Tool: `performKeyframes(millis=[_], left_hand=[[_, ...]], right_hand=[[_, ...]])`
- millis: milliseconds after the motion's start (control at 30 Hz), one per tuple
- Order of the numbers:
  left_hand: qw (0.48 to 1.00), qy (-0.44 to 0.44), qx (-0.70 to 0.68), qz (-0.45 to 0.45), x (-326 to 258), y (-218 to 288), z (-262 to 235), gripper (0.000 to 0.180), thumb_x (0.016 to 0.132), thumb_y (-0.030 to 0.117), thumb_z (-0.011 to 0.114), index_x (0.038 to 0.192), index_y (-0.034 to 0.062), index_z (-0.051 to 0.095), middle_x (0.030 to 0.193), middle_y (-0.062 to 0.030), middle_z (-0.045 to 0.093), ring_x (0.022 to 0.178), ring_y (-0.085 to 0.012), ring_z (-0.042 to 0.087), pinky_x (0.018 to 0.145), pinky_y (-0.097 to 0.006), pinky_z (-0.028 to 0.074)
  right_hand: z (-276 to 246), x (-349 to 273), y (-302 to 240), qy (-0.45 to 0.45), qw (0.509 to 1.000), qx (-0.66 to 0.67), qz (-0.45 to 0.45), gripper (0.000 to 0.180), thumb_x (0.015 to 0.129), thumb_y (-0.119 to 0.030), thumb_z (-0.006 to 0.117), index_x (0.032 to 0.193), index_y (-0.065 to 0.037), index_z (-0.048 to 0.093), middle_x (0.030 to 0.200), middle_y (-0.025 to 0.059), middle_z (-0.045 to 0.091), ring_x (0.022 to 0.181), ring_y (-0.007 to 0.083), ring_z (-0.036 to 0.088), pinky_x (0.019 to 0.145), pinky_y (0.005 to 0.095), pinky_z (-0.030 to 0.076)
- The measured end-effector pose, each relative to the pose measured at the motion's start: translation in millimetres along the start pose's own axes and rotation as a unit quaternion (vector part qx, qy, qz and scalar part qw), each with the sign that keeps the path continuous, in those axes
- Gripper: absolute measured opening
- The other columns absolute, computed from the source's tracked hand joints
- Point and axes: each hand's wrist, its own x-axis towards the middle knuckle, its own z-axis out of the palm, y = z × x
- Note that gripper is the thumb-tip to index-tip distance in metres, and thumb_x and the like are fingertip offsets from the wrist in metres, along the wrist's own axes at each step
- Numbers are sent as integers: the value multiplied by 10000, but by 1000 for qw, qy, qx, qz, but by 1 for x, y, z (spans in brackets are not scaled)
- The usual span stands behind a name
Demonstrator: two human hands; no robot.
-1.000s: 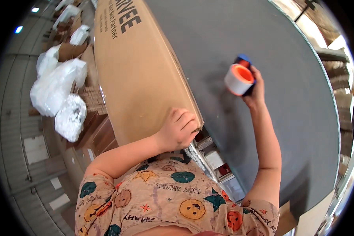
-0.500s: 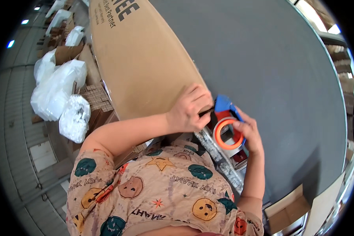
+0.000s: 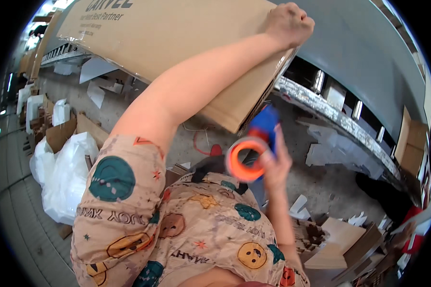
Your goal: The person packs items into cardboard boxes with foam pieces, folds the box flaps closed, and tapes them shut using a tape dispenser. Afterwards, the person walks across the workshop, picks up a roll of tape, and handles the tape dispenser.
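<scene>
A large brown cardboard box [image 3: 191, 33] lies slantwise across the upper part of the view, its near end sticking out over the floor. My left arm reaches across it, and my left hand [image 3: 290, 26] rests closed at the box's far right corner. Its fingers are curled in, hiding whatever they may hold. My right hand [image 3: 277, 165] grips a blue and red tape dispenser [image 3: 265, 122] with an orange-centred roll. The dispenser is blurred by motion and sits just below the near end of the box, beside its edge.
A metal roller conveyor [image 3: 340, 110] with a grey belt [image 3: 368, 52] runs along the right. White plastic bags [image 3: 74, 177] stand at the left. Torn sheets [image 3: 340, 155] and open cartons [image 3: 337, 234] lie on the floor at right. A person's dark-clothed leg [image 3: 380, 191] shows at far right.
My left hand has moved from beside the dispenser up to the box's far right corner. My right hand with the dispenser has shifted slightly left. The view has turned, showing more floor and the conveyor rollers.
</scene>
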Motion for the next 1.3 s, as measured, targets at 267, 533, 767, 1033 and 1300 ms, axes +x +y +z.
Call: performKeyframes(millis=[267,533,767,1033,1300], left_hand=[[957,-12,-261,127,-53,41,-78,318,781,372,573,793,79,697,784,-149,633,837,-321,597,885,-444,459],[853,-291,-66,429,-143,8,-189,443,734,354,648,1021,17,658,1113,-120,619,1224,-307,452,1145,-441,172],[935,-254,-18,246,-43,-16,-116,594,854,403,552,1284,-2,494,1332,-184,493,1343,-334,338,1155,-442,153],[990,-113,-47,-67,6,-32,-64,145,749,161,689,744,55,590,722,-71,606,671,-283,570,707,-370,439],[979,-161,-36,-123,6,-40,-66,160,692,129,685,766,32,582,784,-88,605,778,-259,602,735,-355,456]], right_hand=[[88,-48,38,-93,980,-175,-31,714,747,-386,736,1302,0,505,848,167,599,761,250,588,740,340,472],[65,2,50,-324,909,-3,262,454,794,-229,700,1184,-8,626,1090,91,657,1031,142,582,941,282,438],[-75,86,32,-388,808,-159,414,487,723,-303,742,1071,31,676,1055,112,678,982,164,610,919,272,442],[-128,428,-38,-523,765,-276,257,323,818,-265,633,1019,-22,702,1058,72,670,971,175,610,881,294,465],[23,539,77,-211,924,187,257,303,824,-302,647,952,-28,661,875,67,660,757,174,632,680,373,521]])
